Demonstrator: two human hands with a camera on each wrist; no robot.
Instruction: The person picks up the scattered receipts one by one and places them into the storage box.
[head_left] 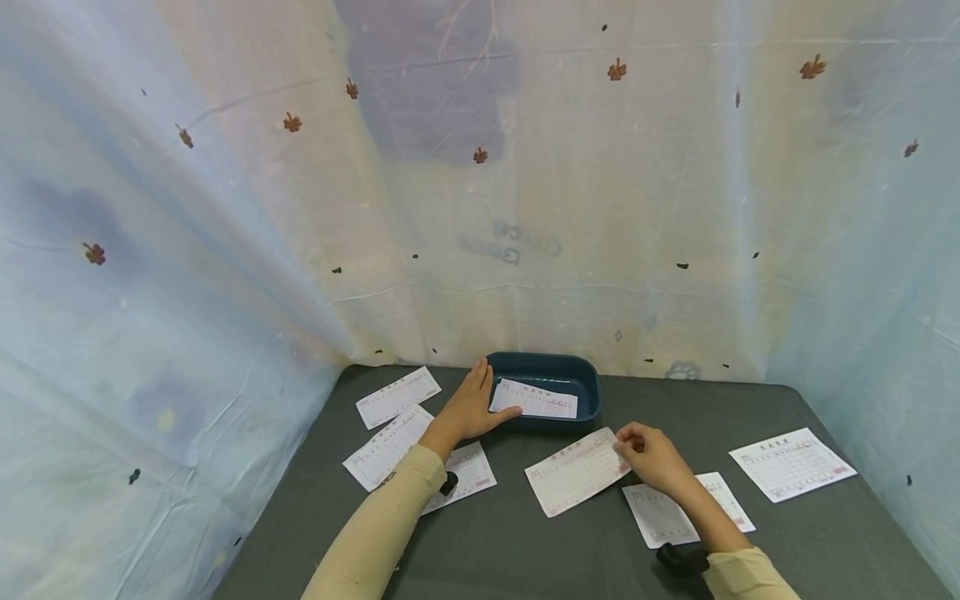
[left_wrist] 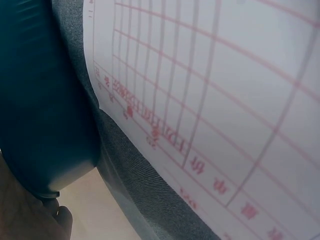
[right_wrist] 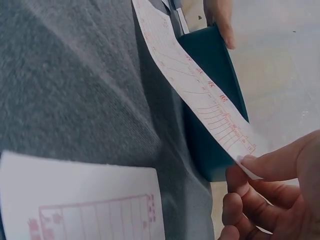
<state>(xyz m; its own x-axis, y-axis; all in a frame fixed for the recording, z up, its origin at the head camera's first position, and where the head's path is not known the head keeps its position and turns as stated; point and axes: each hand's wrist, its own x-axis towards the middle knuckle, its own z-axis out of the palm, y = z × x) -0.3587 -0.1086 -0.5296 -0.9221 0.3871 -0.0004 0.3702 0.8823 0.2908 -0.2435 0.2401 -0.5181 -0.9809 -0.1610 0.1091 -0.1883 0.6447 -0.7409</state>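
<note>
My left hand (head_left: 472,407) lies along the left side of a dark blue-green bin (head_left: 598,400), fingers straight by the rim and thumb stretched toward its front. Inside the bin lies a printed paper slip (head_left: 536,400). My right hand (head_left: 651,454) pinches another printed slip (head_left: 577,472) between thumb and fingertips at one end. In the right wrist view this slip (right_wrist: 195,82) is lifted and bends lengthwise, with the right thumb (right_wrist: 275,162) on its corner. A slip (head_left: 660,512) on the table is partly hidden under the right forearm.
On the dark cloth-covered table (head_left: 540,558), several slips lie at the left, including a back slip (head_left: 397,397) and a lower slip (head_left: 465,479) partly behind the left sleeve. One slip (head_left: 792,464) lies far right. A patterned curtain (head_left: 555,217) hangs close behind the bin.
</note>
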